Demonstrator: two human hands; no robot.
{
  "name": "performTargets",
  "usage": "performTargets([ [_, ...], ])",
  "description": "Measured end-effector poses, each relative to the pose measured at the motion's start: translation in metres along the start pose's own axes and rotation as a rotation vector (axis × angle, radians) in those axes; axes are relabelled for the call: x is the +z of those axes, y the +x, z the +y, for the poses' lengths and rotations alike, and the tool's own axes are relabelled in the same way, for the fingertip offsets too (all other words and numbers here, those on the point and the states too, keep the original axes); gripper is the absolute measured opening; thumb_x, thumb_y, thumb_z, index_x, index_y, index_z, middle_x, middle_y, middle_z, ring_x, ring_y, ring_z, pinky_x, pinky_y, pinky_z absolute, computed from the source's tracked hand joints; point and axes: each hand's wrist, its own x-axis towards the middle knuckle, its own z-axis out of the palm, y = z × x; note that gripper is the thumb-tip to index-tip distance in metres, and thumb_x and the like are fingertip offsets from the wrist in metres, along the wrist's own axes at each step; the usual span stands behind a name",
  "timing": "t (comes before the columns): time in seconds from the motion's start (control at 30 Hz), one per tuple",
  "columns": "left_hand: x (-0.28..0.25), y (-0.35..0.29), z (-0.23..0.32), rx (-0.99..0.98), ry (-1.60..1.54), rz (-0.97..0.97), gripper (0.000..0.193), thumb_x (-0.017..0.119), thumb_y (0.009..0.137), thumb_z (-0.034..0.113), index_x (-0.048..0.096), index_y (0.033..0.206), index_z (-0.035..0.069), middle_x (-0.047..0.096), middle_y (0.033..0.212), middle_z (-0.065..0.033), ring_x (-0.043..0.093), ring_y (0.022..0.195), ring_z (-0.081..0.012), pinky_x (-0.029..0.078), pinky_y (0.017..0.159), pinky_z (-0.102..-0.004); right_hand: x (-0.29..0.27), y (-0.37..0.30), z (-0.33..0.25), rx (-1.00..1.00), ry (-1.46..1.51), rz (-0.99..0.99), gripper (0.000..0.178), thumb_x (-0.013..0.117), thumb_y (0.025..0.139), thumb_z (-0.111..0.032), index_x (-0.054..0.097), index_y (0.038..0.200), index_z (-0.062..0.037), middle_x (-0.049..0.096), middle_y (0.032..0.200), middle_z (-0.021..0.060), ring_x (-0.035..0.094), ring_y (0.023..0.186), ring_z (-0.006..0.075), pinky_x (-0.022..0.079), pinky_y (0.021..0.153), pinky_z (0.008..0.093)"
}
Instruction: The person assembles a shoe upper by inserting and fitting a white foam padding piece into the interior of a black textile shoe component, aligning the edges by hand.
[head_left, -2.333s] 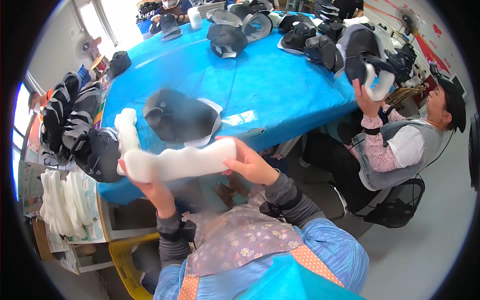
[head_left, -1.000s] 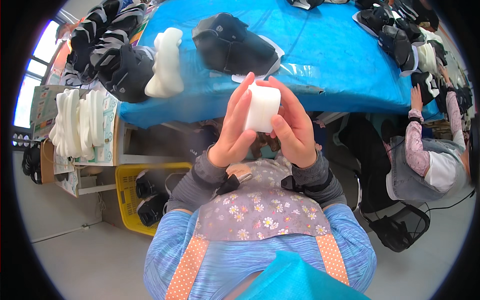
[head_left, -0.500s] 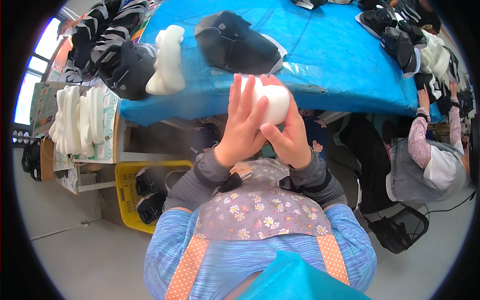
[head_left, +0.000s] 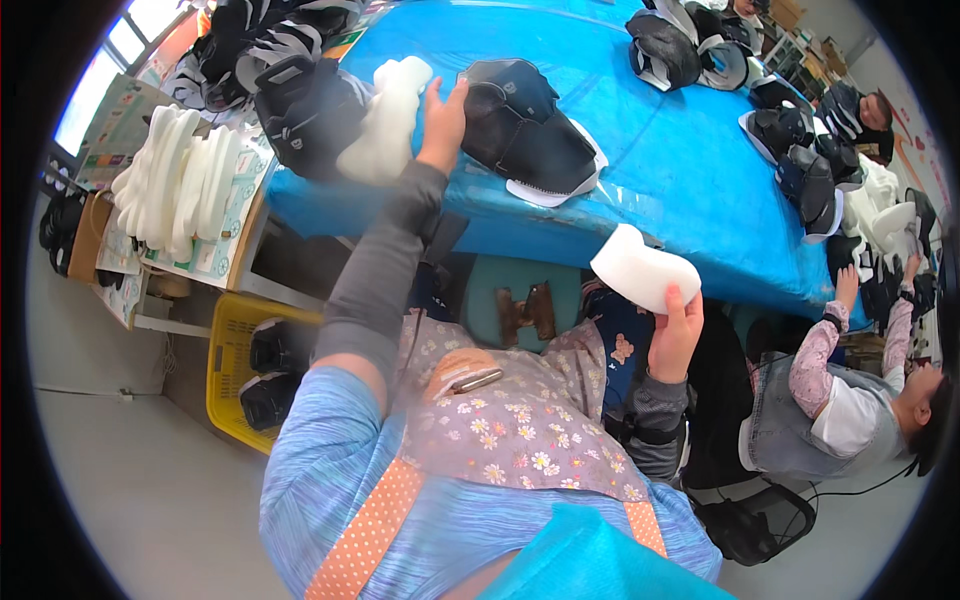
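My right hand (head_left: 678,335) pinches one end of a curved white foam-like piece (head_left: 645,268), held up in front of the table edge. My left hand (head_left: 443,125) reaches over the table with its fingers stretched and apart. It is between a black shoe upper (head_left: 520,125) with a white rim and a standing white sole-shaped piece (head_left: 385,130). Whether its fingertips touch the upper or the white piece I cannot tell. Behind that white piece, several black and grey shoe uppers (head_left: 305,115) lean in a row.
A blue cover (head_left: 690,190) lies over the table. At left, several white sole-shaped pieces (head_left: 175,185) stand on a side stand above a yellow crate (head_left: 225,370) holding black items. More uppers (head_left: 800,170) lie at right, where a co-worker (head_left: 850,380) sits.
My hands have parted. The left moved up and left toward the shoe upper; the right moved right and down, carrying the white piece. The view has shifted too.
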Motion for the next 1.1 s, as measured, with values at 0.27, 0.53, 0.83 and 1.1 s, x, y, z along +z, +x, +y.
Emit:
performTargets([
  [0.27,0.01,-0.078,0.038,-0.417,-0.238,-0.265,0.067,0.065,0.091,0.04,0.038,0.139,0.002,0.054,0.128,-0.0089,0.05,0.113,-0.0163,0.038,0.095,-0.0314,-0.021,-0.003,-0.004,-0.035,0.169,0.024,0.045,0.053,0.101,-0.027,0.048,0.134,0.0039,0.059,0.128,0.0154,0.061,0.116,0.0252,0.052,0.094,0.0386],
  [0.53,-0.013,-0.188,0.05,-0.418,-0.41,-0.204,0.072,0.064,0.092,0.029,0.026,0.148,0.005,0.044,0.142,-0.0061,0.044,0.125,-0.0168,0.033,0.105,-0.0331,0.037,0.056,-0.016,-0.255,0.08,-0.276,0.047,0.047,0.105,-0.025,0.038,0.142,0.0021,0.054,0.136,0.0153,0.055,0.123,0.0248,0.045,0.103,0.037],
  [0.83,-0.012,-0.161,0.033,-0.195,-0.5,-0.187,0.064,0.057,0.098,0.024,0.028,0.15,0.0,0.036,0.149,-0.0105,0.033,0.139,-0.0205,0.027,0.114,-0.0345,0.195,0.118,-0.013,-0.721,-0.674,-0.817,0.05,0.064,0.094,-0.026,0.04,0.127,0.0035,0.067,0.102,0.0265,0.067,0.096,0.0412,0.053,0.078,0.0419],
  [1.1,-0.008,-0.149,0.006,-0.123,-0.36,-0.36,0.049,0.055,0.098,0.016,0.042,0.142,0.0,0.053,0.135,-0.01,0.05,0.122,-0.0165,0.041,0.102,-0.0307,0.192,0.142,-0.01,-0.738,-0.961,-0.883,0.052,0.063,0.093,-0.037,0.045,0.12,0.0031,0.069,0.087,0.0231,0.068,0.08,0.0432,0.054,0.066,0.0465],
])
